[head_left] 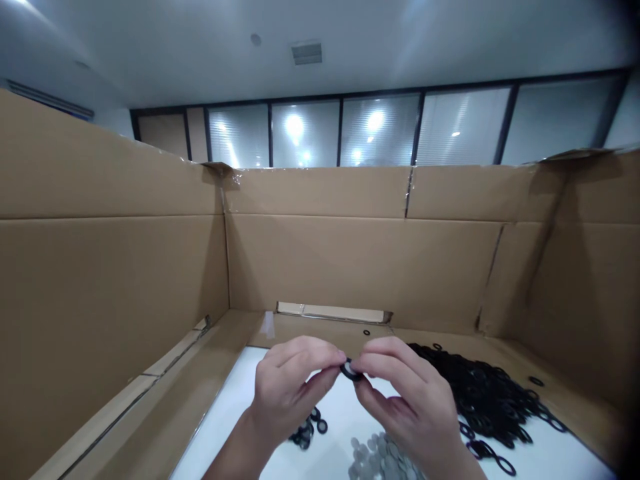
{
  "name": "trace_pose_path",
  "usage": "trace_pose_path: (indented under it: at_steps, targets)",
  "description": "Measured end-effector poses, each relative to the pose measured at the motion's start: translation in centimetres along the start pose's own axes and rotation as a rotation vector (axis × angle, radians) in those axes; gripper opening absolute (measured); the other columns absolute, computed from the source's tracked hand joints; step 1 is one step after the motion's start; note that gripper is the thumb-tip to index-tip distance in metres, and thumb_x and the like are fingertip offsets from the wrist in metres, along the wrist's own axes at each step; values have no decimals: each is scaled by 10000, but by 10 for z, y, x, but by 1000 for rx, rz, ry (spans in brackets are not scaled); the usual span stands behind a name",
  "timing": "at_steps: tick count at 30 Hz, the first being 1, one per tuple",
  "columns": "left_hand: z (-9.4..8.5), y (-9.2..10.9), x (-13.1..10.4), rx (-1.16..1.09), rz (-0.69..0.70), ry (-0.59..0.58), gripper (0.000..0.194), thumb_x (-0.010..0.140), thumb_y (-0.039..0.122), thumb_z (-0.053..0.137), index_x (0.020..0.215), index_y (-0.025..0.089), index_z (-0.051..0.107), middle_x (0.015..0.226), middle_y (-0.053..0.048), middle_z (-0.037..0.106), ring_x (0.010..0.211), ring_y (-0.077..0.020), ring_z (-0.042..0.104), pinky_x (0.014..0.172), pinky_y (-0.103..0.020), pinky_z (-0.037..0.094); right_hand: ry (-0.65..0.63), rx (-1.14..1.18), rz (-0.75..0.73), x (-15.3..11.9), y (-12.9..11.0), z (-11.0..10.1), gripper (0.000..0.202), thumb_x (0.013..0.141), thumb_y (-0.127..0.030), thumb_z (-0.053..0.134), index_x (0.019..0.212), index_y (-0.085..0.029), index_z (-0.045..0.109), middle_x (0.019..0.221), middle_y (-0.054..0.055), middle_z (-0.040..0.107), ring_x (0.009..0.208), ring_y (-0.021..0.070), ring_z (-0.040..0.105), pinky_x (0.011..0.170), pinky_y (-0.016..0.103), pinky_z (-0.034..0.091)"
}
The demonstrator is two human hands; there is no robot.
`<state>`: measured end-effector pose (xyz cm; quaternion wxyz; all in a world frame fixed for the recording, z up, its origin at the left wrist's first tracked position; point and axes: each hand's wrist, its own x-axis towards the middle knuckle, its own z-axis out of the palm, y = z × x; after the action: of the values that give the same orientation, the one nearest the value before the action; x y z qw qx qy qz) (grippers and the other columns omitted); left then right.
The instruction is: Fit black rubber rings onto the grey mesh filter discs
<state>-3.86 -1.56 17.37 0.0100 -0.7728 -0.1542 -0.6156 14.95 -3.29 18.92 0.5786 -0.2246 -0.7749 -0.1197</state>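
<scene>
A black ring point(351, 373) is held up between both hands over the white board, with a pale translucent area inside it. My left hand point(294, 380) pinches its left side between thumb and forefinger. My right hand point(407, 393) closes on the right side, fingertips touching the pale part at the middle. Below my right hand lies a heap of translucent greyish discs point(383, 459), partly hidden by it. Beneath my left hand sits a small cluster of black rings with pale centres point(305, 433). To the right spreads a large pile of black rings point(480, 393).
Tall cardboard walls point(350, 260) stand at the back, left and right. The white board point(235, 393) lies on the cardboard floor. Stray black rings lie near the back point(367, 332) and by the right wall point(536, 381). A folded cardboard strip point(333, 312) runs along the back.
</scene>
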Motion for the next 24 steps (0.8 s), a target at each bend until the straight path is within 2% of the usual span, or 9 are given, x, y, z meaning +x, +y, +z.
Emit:
trace_pose_path:
  at_steps: [3, 6, 9, 11, 13, 17, 20, 24]
  targets:
    - [-1, 2, 3, -13, -99, -65, 224, 850, 73, 669, 997, 234, 726, 823, -20, 768, 717, -152, 708, 685, -232, 549, -15, 96, 87, 2, -2, 0, 158, 844, -102, 630, 895, -243, 681, 782, 22, 683, 600, 127, 628, 544, 240, 525]
    - [0, 5, 5, -91, -309, -129, 70, 887, 177, 674, 916, 207, 730, 787, -22, 753, 695, -142, 689, 657, -225, 523, -69, 232, 306, 4, -2, -1, 75, 876, -197, 648, 810, -222, 676, 736, 19, 676, 608, 136, 628, 530, 236, 515]
    - [2, 7, 7, -300, -575, -165, 113, 907, 271, 670, 871, 172, 709, 784, -42, 739, 706, -147, 689, 660, -230, 532, -178, 371, 561, 3, -1, -2, 166, 907, -318, 660, 788, -205, 687, 732, 29, 690, 627, 147, 647, 541, 244, 513]
    - [2, 6, 7, -425, -726, -164, 160, 901, 309, 681, 858, 155, 684, 768, -47, 722, 709, -149, 686, 661, -234, 538, -208, 451, 657, 2, 1, -2, 170, 907, -365, 676, 856, -206, 706, 753, 32, 706, 658, 158, 672, 577, 257, 535]
    - [2, 5, 7, -513, -815, -133, 184, 888, 322, 699, 848, 149, 657, 744, -37, 701, 698, -140, 676, 669, -236, 540, -203, 477, 662, 0, 2, -2, 143, 901, -354, 692, 962, -228, 716, 839, 37, 728, 706, 162, 693, 619, 267, 557]
    - [0, 3, 10, -651, -878, -111, 211, 876, 329, 715, 843, 140, 626, 711, -15, 661, 660, -119, 653, 674, -243, 548, -199, 356, 510, 0, 2, 0, 201, 894, -265, 695, 1090, -300, 728, 973, 34, 714, 754, 148, 687, 634, 260, 566]
    - [-1, 2, 11, -711, -892, -143, 212, 876, 327, 716, 849, 134, 632, 706, -8, 640, 642, -114, 642, 649, -247, 559, -197, 320, 444, 0, 2, 1, 228, 899, -247, 681, 1112, -310, 730, 944, 27, 707, 740, 147, 683, 604, 255, 567]
    - [2, -1, 9, -799, -868, -151, 200, 890, 336, 702, 892, 139, 668, 796, -31, 660, 733, -139, 659, 671, -276, 593, -173, 317, 437, -1, 4, 3, 178, 900, -249, 684, 1069, -285, 724, 936, 22, 707, 744, 140, 677, 641, 259, 574]
